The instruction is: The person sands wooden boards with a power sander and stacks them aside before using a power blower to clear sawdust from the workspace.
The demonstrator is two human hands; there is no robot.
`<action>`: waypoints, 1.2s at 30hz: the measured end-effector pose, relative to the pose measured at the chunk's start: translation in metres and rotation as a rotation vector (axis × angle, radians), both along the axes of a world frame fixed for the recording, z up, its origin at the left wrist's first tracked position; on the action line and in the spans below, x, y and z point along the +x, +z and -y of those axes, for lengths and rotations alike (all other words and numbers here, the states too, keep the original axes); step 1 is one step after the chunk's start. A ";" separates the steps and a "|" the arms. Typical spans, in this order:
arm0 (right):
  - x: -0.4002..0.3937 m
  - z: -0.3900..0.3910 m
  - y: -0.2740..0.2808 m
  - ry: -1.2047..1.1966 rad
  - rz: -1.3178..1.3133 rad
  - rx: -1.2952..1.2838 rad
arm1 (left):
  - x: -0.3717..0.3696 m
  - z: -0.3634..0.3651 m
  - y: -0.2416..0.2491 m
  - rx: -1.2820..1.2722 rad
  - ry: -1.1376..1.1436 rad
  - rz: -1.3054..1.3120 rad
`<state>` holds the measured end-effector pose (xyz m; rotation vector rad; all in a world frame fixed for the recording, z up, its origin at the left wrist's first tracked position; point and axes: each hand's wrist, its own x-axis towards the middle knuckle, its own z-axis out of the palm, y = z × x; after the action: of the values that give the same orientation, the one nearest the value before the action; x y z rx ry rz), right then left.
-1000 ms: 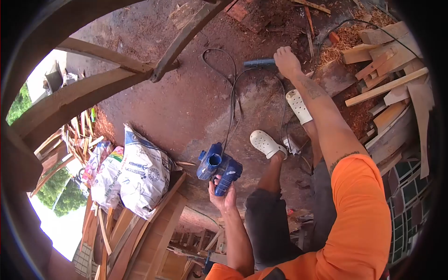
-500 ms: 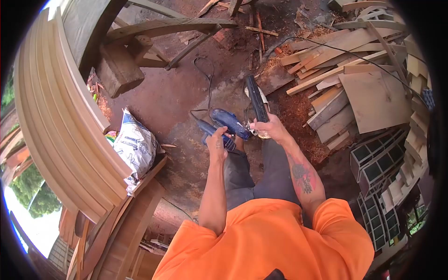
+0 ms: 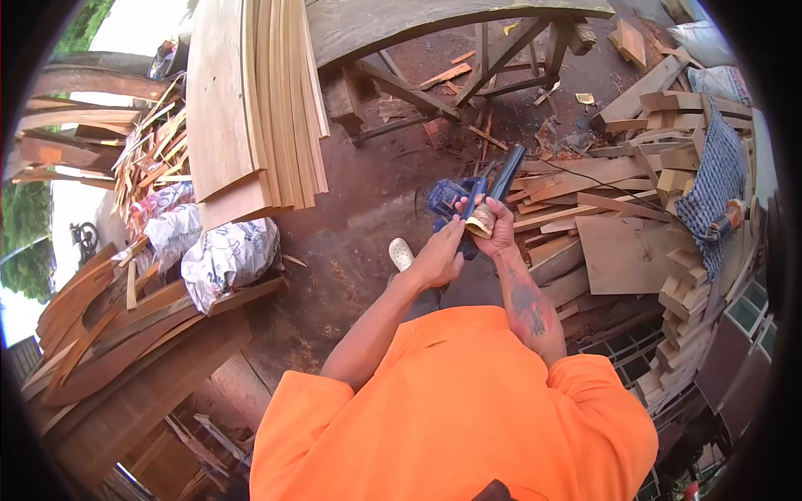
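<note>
A blue power tool (image 3: 447, 197) with a long dark bar-like part (image 3: 507, 172) is held up in front of me, over the floor. My right hand (image 3: 498, 230) wraps round its near end, where a worn, cream-coloured piece (image 3: 479, 224) shows at the palm. My left hand (image 3: 441, 255) is close against that end, its fingers curled and its fingertips right at the cream piece. What the left fingers hold is hidden behind the hand. The bar points away and up to the right. A white clog (image 3: 402, 253) on my foot shows below the tool.
Curved boards (image 3: 242, 108) jut in from the upper left, above filled white sacks (image 3: 230, 260). A wooden workbench (image 3: 451, 23) stands ahead. Stacked offcuts (image 3: 585, 179), a plywood sheet (image 3: 631, 255) and a blue checked cloth (image 3: 714, 184) lie to the right.
My view has swung, bringing the sacks and stacked wood into fuller view. My left hand has moved from the tool's blue handle to the near end, beside my right hand, and the tool has turned.
</note>
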<state>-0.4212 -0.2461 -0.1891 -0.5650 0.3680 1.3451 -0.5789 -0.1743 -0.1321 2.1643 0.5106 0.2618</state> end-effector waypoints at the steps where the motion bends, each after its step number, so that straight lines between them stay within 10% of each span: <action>1: 0.008 -0.005 0.005 -0.058 0.047 -0.050 | -0.007 0.004 0.003 -0.047 0.030 -0.076; 6: 0.050 -0.020 0.020 -0.278 0.358 -0.282 | -0.054 0.056 -0.007 0.044 0.032 -0.807; 12: 0.054 -0.029 0.077 -0.305 0.675 -0.451 | -0.009 0.082 -0.030 0.495 -0.356 -0.795; 17: 0.005 -0.016 0.148 -0.361 0.668 -0.268 | 0.014 0.081 -0.066 0.345 -0.527 -0.694; 23: -0.049 -0.009 0.254 -0.343 0.553 0.227 | 0.043 0.108 -0.169 -0.998 -0.245 -0.861; 27: -0.077 -0.026 0.239 -0.346 1.611 -0.092 | 0.022 0.042 -0.003 -1.770 0.122 -0.465; 31: -0.053 -0.017 0.238 -0.540 0.933 -0.018 | -0.014 0.003 0.019 -2.183 -0.159 -0.332; 36: -0.037 -0.006 0.235 -0.403 0.708 -0.068 | -0.055 -0.010 0.063 -1.152 0.416 0.101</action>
<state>-0.4583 -0.2405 0.0458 -0.9244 -0.0583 0.6848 -0.6338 -0.1645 -0.0689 0.9169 0.7967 0.2156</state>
